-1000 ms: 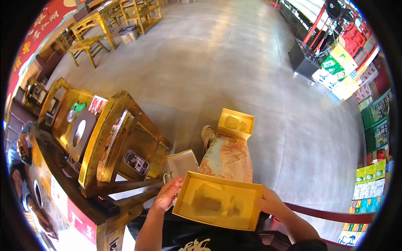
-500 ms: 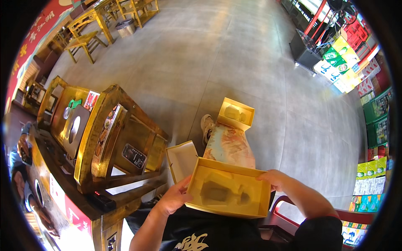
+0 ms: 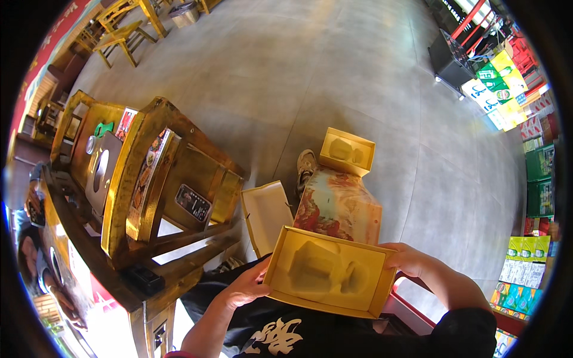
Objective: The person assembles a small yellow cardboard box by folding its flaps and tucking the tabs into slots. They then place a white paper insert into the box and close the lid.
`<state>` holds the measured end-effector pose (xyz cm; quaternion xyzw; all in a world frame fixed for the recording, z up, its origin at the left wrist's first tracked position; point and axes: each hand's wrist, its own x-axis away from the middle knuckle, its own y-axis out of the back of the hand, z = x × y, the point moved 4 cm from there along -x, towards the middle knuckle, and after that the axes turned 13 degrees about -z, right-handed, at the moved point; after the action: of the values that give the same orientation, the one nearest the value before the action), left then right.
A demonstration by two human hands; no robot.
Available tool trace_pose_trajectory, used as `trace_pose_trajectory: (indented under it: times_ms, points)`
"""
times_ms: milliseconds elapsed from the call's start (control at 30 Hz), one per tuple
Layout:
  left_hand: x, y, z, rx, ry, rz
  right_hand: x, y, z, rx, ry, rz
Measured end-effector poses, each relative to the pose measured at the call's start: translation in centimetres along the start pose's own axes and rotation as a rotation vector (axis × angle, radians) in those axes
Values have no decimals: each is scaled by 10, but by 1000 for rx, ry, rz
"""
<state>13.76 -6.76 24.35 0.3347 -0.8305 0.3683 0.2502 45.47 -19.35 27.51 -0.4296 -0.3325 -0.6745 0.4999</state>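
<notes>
A yellow cardboard box (image 3: 375, 285) is held in front of my body, its open side facing up. A yellow insert inside has bottle-shaped hollows with nothing lying in them. My left hand (image 3: 249, 287) grips the box's left side, thumb at the rim. On the right end, my right hand (image 3: 410, 261) has its fingers over the edge. Just beyond is a box panel with a painted landscape print (image 3: 340, 206). At its far end sits a smaller yellow box section (image 3: 364, 156) with similar hollows. An open tray or lid with a pale inside (image 3: 267, 216) stands to the left.
Close on the left is a wooden chair (image 3: 170, 197) with a phone (image 3: 193, 202) on it, beside a wooden table (image 3: 128, 298). My shoe (image 3: 307, 164) is near the printed panel. Stacked cartons (image 3: 525, 268) line the right. Another person's hand (image 3: 65, 307) is at far left.
The view has shifted, so the chair and floor items sit differently in it. The held box is turned slightly, its right end lower; both hands keep their grip.
</notes>
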Motion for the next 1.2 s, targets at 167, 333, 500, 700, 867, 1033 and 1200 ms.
trace_pose_trajectory:
  times_ms: [167,333,500,700,867,1033,1200]
  points:
    - [-1,3,1,63,-20,79,6,-1,7,-17,21,86]
    - [-4,8,5,83,-50,160,2,7,-1,11,62,137]
    - [-10,-4,-7,-288,-150,63,14,1,31,353,-5,81]
    - [7,-46,-15,-728,-287,-94,32,-48,100,1253,794,-252]
    - [8,-53,2,-672,-295,-120,-1,-134,91,1142,1138,-450]
    - [-7,-43,-6,-877,-292,-293,-11,-156,82,1097,1337,-576]
    - [-53,-46,-33,-1000,-383,-544,-14,-158,79,1075,1310,-599]
